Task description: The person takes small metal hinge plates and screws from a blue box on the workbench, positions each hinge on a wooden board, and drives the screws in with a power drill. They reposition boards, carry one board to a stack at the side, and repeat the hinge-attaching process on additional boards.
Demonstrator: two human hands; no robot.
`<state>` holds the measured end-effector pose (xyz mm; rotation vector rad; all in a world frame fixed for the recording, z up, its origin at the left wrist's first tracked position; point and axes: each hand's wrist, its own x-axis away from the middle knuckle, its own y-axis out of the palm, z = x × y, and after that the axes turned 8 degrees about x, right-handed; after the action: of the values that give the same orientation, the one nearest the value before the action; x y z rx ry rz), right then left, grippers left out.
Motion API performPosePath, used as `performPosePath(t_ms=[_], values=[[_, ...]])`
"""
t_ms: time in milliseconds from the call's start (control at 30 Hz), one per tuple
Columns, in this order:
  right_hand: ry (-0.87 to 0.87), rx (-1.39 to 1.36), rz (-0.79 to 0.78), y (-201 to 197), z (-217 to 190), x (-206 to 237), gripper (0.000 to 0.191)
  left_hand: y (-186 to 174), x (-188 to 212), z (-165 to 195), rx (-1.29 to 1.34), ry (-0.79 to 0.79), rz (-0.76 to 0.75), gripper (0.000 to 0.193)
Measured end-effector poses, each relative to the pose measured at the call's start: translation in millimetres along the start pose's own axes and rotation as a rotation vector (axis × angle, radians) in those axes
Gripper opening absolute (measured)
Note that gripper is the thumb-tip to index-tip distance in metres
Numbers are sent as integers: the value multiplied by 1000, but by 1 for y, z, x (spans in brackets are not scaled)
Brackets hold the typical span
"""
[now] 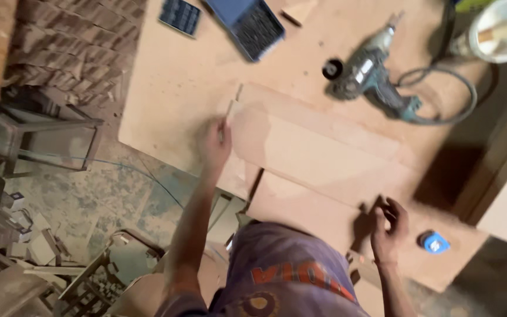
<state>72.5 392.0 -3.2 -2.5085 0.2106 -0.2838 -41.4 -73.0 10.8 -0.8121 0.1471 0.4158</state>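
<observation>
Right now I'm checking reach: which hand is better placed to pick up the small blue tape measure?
The right hand, probably: it rests at the near board edge close to the small blue tape measure, while the left hand holds a thin stick far across the flat wooden board.

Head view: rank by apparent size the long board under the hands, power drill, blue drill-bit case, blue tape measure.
1. Long board
2. Power drill, cord excluded
3. Blue drill-bit case, partly cut off by the frame edge, so close to the drill
4. Blue tape measure

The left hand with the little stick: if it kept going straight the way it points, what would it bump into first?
Probably the blue drill-bit case. The left hand points up the board, over bare workbench, so the case looks first in line, though motion blur makes that uncertain.
</observation>
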Motion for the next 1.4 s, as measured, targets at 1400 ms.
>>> performPosePath(t_ms=[1400], values=[[39,-378,-439,50,-171,-11,24,49,77,132,1338,-600,-439,33]])
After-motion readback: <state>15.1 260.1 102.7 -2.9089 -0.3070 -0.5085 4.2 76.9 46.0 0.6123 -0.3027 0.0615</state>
